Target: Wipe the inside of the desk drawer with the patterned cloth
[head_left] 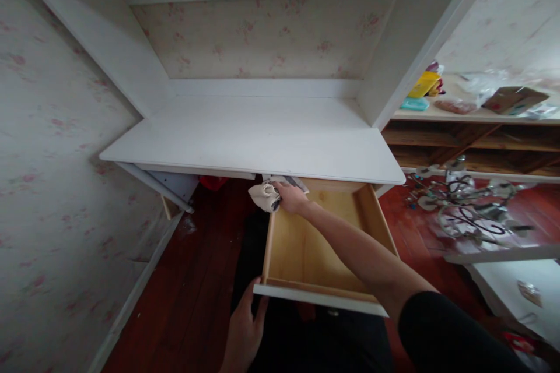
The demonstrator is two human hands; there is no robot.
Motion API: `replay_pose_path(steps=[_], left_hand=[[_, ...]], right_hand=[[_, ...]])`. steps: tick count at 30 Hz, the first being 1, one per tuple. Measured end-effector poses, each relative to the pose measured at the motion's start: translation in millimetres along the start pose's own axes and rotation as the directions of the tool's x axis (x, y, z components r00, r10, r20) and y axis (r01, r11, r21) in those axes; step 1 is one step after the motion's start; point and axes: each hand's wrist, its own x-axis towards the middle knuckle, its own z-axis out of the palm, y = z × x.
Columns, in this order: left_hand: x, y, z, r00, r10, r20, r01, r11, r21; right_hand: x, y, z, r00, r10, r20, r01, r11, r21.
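- Apparently wiping drawer (pixel 301 247) with cloth (pixel 263 196) gripped in right hand (pixel 292 197); hard to see contact.
- Holding front corner (pixel 259 289) with left-hand (pixel 245 326) fingers.
- Likely calls for following side wall (pixel 268 247).

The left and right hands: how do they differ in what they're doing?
The right hand grips a crumpled cloth; the left hand touches the front left corner of the drawer. The right hand is farther back, near the desk; the left hand is lower in the picture. Both are bare.
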Motion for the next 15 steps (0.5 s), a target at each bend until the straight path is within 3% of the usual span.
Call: replay_pose_path(steps=[5,11,15], left_hand=[[3.3,-1.1,1.6,0.997,0.057,-0.050,-0.054,0.996,0.064],[7.6,-5.9,0.0,0.974,0.197,-0.108,-0.174,0.965,0.196],[6.6,-11.3,2.0,0.962,0.236,-0.135,-0.196,0.947,0.255]], right_hand=[[-47.3,-17.3,8.8,0.992,-0.013,0.123,0.000,0.994,0.110],[-116.4,-57.8,15.9,0.908,-0.293,0.300,0.167,0.908,0.383],[-133.2,-67.0,12.6,0.899,-0.312,0.307,0.183,0.905,0.384]])
